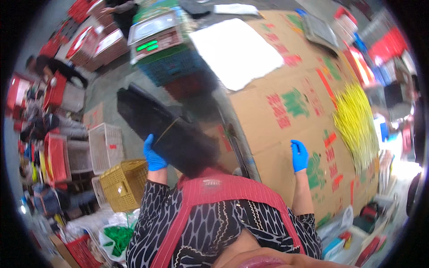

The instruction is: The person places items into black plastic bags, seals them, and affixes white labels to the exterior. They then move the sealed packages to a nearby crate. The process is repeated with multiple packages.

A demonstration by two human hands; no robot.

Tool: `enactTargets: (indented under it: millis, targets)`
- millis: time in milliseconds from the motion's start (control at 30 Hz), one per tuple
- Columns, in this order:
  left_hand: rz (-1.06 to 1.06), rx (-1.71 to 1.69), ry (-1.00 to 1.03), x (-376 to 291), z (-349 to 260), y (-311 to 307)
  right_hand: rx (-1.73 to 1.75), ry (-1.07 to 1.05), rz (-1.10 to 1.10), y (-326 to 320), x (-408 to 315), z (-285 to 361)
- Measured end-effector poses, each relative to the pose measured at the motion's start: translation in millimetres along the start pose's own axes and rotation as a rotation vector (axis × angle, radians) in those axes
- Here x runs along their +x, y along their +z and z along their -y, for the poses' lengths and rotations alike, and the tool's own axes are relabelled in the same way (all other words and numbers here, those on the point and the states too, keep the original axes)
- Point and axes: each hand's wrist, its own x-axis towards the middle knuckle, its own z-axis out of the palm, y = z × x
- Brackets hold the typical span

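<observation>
My left hand (155, 154), in a blue glove, grips the side of a long black folded bundle (161, 124), seemingly thin sheeting. A thin tan band runs around it, and its lower end is blurred near my red apron (231, 189). Over the cardboard-covered table (261, 134), my gloved right hand (300, 155) has loosely bent fingers, with nothing visible in it. Farther right on the cardboard lies a heap of long thin yellow stalks (355, 124), paler at their lower ends. A white sheet (238, 53) with a ragged edge covers the table's far left corner.
A weighing scale (154, 37) with a lit green display stands on stacked crates beyond the bundle. A grey tray-like object (320, 30) sits at the table's far end. At left are a yellow crate (122, 187), a white crate (105, 147) and a bending person (58, 72).
</observation>
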Motion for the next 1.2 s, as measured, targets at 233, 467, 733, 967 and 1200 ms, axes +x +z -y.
enactTargets:
  millis: [233, 467, 733, 967, 1200]
  targets:
    - [-0.083, -0.038, 0.119, -8, -142, -80, 0.19, 0.011, 0.573, 230, -39, 143]
    - [-0.179, -0.039, 0.391, -13, -292, -144, 0.032, -0.392, 1.07, 433, -37, 244]
    - [-0.063, -0.054, 0.404, 91, -370, -166, 0.245, -0.455, 1.063, 572, 40, 365]
    - [0.006, 0.128, 0.125, 289, -436, -120, 0.825, -0.301, 0.992, 674, 145, 487]
    - [0.063, 0.288, -0.045, 434, -468, -63, 0.7, -0.381, 0.97, 710, 228, 546]
